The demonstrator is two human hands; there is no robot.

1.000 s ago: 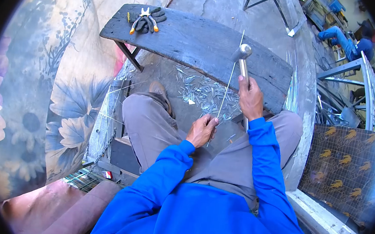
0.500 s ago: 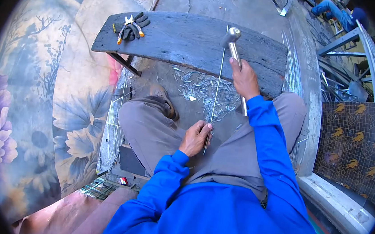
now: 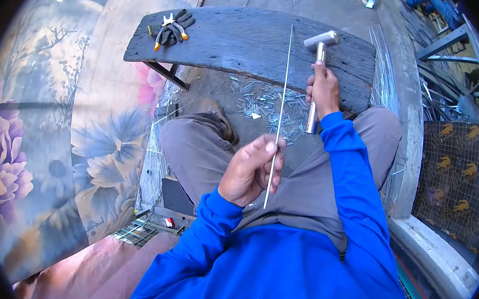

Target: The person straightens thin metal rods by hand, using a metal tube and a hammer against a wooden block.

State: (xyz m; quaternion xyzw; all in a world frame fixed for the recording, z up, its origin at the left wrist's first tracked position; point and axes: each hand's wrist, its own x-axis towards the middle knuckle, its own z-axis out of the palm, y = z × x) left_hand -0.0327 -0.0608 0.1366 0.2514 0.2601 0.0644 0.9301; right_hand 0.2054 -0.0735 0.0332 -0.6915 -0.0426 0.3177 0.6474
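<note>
Between the thumb and fingers of my left hand (image 3: pixel 253 169) is a thin metal rod (image 3: pixel 283 96), pinched in its lower part. It stands out lengthwise away from me, its far end overlapping the dark wooden bench (image 3: pixel 226 40) in this view. My right hand (image 3: pixel 324 90) is wrapped round the handle of a metal hammer (image 3: pixel 322 40). The hammer's head points away from me, over the right part of the bench. On the bench's left end, pliers (image 3: pixel 171 28) with orange-tipped handles lie on a dark glove (image 3: pixel 185 20).
Cut metal pieces (image 3: pixel 271 108) litter the floor between my legs and the bench. Long thin rods (image 3: pixel 384 71) lie right of the bench. A flowered sheet (image 3: pixel 51 150) hangs at the left. Metal frames (image 3: pixel 478 62) stand at the right, with a person's blue-clothed part (image 3: pixel 442 9) beyond.
My left hand has lifted toward me and turned, bringing the rod with it. The hammer has swung to the right and its head has turned sideways. The view has shifted slightly.
</note>
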